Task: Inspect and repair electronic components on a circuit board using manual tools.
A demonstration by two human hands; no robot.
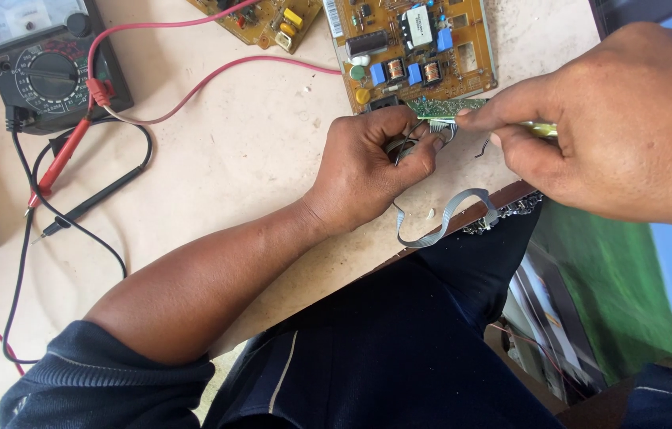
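Right hand (621,127), yellow-handled tool (541,129), green board (448,106)

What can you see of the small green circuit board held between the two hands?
The small green circuit board is a narrow strip with a row of metal pins along its near edge. It lies roughly level, just in front of the large tan circuit board. The left hand pinches its left end; the right hand fingers grip its right end.

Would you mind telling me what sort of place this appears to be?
Probably an electronics repair bench: an analog multimeter with red and black probe leads, bare circuit boards on the worktop, and both hands working on a small green board.
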